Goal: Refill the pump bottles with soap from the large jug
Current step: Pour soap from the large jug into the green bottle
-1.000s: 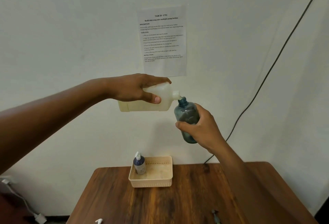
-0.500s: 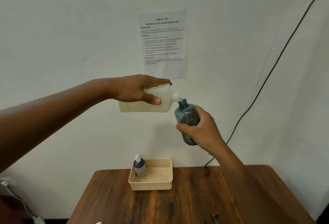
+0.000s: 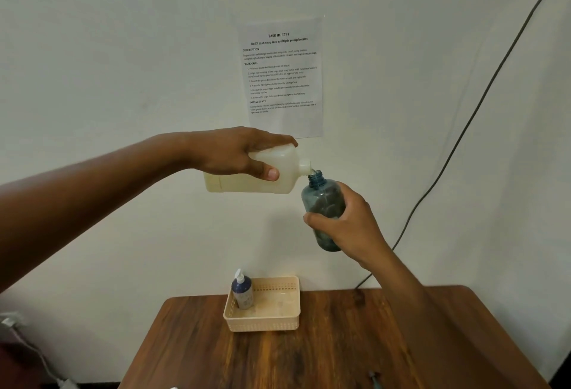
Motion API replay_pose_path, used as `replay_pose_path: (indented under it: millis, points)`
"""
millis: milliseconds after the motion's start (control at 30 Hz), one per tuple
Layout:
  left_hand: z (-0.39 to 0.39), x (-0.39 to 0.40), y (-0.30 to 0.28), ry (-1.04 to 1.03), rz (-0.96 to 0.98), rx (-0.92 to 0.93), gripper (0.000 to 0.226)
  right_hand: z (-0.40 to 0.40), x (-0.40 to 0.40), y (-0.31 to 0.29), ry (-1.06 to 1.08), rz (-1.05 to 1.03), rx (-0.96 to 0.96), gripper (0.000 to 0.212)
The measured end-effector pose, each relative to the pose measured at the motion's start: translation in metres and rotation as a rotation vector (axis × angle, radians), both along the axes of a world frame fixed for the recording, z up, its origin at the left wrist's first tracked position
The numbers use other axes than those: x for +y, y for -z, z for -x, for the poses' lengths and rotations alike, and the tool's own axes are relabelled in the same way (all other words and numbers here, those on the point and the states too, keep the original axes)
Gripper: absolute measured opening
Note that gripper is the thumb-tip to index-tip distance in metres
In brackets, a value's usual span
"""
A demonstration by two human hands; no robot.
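1 pale translucent plastic jug (image 3: 247,183) is gripped by left hand (image 3: 234,153); 1 open blue-tinted bottle (image 3: 323,200) by right hand (image 3: 346,221). 1 capped pump bottle (image 3: 242,291) is stood in 1 beige basket (image 3: 262,322), far-left corner. Pose is unchanged vs 0.5 s ago.

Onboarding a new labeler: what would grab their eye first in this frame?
Mid-air at centre, the left hand grips a pale jug tipped on its side, spout at the open mouth of a blue-tinted bottle gripped by the right hand. Below, a beige basket at the wooden table's far edge holds one capped pump bottle. A printed task sheet hangs on the wall above.
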State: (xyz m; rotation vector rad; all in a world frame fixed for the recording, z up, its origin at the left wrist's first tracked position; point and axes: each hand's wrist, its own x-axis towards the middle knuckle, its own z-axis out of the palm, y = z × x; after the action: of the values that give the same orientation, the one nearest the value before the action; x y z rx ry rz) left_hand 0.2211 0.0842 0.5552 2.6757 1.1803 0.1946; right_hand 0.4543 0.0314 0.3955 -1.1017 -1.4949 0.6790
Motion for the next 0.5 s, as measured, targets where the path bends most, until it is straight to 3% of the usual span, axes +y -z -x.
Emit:
replay_pose_path:
  millis: [500]
  points:
    - [-0.0038,-0.0026,-0.0081,0.01,-0.005,0.029,0.084,0.0001,0.0008,-0.0004,-0.003,-0.006,0.009,0.063]
